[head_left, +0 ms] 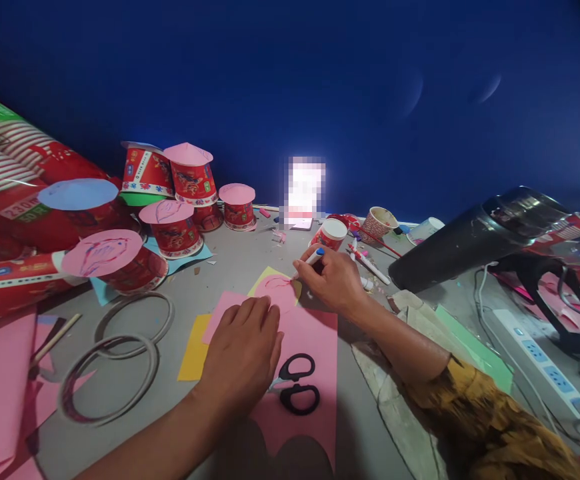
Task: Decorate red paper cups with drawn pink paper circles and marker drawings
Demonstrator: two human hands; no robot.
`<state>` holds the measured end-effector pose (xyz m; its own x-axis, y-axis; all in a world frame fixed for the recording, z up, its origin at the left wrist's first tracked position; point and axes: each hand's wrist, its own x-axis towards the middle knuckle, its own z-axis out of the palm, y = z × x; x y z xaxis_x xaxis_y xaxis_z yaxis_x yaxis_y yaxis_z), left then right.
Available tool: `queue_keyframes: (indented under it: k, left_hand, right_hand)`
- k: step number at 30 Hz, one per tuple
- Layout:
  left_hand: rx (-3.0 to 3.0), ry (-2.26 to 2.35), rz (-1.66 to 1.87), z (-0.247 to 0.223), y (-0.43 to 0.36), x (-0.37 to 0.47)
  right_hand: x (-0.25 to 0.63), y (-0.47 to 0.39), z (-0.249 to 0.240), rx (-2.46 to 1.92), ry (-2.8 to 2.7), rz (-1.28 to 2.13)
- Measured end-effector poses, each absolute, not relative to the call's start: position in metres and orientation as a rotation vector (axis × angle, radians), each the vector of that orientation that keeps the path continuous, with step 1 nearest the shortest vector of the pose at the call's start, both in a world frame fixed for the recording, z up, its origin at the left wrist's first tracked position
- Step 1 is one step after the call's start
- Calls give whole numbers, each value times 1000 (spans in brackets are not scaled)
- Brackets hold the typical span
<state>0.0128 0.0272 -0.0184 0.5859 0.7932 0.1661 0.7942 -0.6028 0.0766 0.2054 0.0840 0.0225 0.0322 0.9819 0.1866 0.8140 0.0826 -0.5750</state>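
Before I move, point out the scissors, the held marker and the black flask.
Scissors [287,397]: head view, on the lower black handle.
Held marker [314,257]: head view, on the white barrel.
Black flask [463,237]: head view, mid-body.

mustard-brown sleeve [485,413] with dark blotchy patterning, loose and creased, its edge ending on the right forearm [400,337] well behind the bare right grip [333,277], bare left grip [243,343], bare left forearm [170,432] behind it

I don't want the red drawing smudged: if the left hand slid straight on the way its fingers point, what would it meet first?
Most likely the pink paper circle just ahead of the left hand, then perhaps the marker in the right hand; depth is hard to judge.
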Motion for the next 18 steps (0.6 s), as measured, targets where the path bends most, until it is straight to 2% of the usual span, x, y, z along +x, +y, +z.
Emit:
queue_keyframes:
  k: [12, 18]
  left_hand:
    - [-2788, -1405, -274, -18, 27, 13]
    - [-2789, -1406, -268, -17, 27, 13]
  right_hand:
    - [211, 84, 22, -1771, -1800, 294]
    - [209, 83, 22, -1756, -1828, 389]
